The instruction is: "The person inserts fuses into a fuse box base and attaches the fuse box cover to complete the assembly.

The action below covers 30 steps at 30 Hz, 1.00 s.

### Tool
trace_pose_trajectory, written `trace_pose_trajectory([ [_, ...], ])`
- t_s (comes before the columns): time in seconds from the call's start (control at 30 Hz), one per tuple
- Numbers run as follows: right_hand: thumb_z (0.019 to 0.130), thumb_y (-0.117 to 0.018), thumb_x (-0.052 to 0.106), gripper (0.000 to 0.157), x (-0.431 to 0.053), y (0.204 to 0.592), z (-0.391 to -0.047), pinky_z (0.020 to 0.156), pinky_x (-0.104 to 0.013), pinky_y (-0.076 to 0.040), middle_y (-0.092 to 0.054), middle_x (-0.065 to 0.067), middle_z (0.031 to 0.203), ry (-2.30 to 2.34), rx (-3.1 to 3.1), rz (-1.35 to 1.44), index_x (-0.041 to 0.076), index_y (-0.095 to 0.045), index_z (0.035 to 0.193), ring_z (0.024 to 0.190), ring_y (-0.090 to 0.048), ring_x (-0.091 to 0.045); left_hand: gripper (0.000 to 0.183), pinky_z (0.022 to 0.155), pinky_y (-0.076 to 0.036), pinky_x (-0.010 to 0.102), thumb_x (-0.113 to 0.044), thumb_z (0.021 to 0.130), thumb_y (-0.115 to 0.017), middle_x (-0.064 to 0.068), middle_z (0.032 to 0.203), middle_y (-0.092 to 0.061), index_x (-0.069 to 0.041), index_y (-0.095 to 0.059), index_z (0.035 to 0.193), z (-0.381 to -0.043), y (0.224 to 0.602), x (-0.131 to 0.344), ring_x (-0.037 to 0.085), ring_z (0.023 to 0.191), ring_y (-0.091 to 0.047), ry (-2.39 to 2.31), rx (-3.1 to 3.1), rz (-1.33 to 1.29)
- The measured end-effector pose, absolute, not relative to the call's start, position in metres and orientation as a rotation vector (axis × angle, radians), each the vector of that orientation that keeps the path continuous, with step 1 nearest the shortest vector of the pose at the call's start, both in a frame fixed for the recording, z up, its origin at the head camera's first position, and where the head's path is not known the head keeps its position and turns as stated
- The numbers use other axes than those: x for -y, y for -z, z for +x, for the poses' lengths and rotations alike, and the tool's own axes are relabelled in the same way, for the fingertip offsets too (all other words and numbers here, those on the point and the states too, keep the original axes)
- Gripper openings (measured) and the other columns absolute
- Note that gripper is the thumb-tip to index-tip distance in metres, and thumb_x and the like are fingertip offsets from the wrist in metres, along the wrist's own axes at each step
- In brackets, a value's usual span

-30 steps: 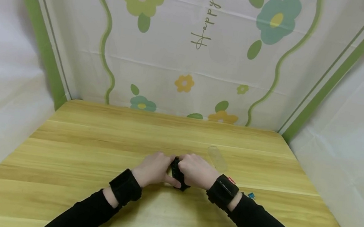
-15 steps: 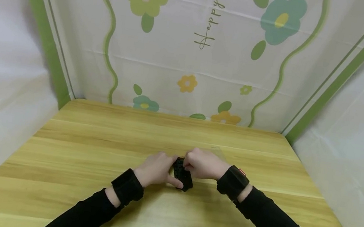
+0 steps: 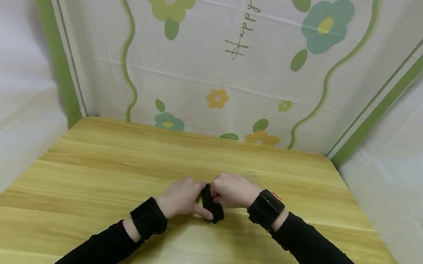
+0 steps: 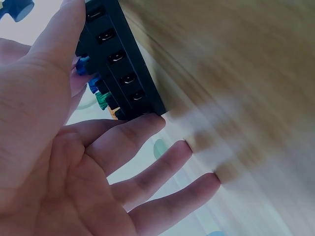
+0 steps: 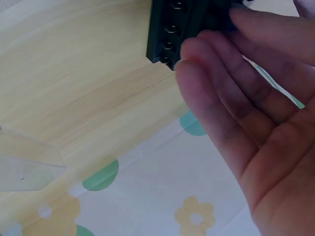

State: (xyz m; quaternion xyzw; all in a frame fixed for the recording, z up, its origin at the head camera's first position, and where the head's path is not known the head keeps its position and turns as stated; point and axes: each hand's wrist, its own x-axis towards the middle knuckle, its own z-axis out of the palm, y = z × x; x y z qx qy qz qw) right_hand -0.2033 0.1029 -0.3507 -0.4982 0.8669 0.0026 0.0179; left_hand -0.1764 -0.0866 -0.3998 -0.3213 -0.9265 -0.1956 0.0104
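A small black fuse box (image 3: 208,198) stands on the table between both hands. In the left wrist view, the fuse box (image 4: 118,56) shows a row of sockets with metal inside, and blue and green fuses (image 4: 102,101) project from its other face. My left hand (image 3: 182,198) grips the box between thumb and index finger, its other fingers spread over the table. My right hand (image 3: 235,192) curls over the box, thumb and fingers pinching at a blue fuse (image 5: 227,23) that its fingers largely hide. I cannot tell how far this fuse sits in its slot.
A clear plastic cover (image 3: 252,178) lies behind my right hand; the right wrist view shows the same cover (image 5: 29,164) at left. The wooden table (image 3: 108,171) ends at a white cloth backdrop (image 3: 189,56) with flowers, and white cloth sides flank it.
My right hand lifted slightly away and to the right, then came back down toward the box, which tipped a little. The right forearm now covers a small blue piece seen earlier on the table.
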Motion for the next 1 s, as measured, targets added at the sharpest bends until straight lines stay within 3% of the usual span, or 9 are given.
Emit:
trace_pose_trajectory([
  [0.43, 0.079, -0.07, 0.006, 0.038, -0.0979, 0.3508, -0.1977, 0.05, -0.019, -0.026, -0.041, 0.01, 0.062, -0.129, -2.73, -1.556, 0.023, -0.046, 0.055, 0.056, -0.031, -0.007, 0.055, 0.05, -0.027, 0.021, -0.061, 0.068, -0.075, -0.005, 0.059, -0.036, -0.014, -0.059, 0.093, -0.1757, 0.4017, 0.0849, 0.009, 0.053, -0.037, 0.638, 2.879, -1.008],
  [1.0, 0.078, -0.069, 0.004, 0.041, -0.0967, 0.3546, -0.2024, 0.05, -0.019, -0.023, -0.033, 0.01, 0.059, -0.076, -2.737, -1.6, 0.022, -0.042, 0.052, 0.057, -0.028, -0.007, 0.055, 0.05, -0.027, 0.021, -0.059, 0.069, -0.075, -0.005, 0.059, -0.036, -0.013, -0.06, 0.096, -0.1752, 0.4, 0.0853, 0.009, 0.053, -0.036, 0.636, 2.869, -1.016],
])
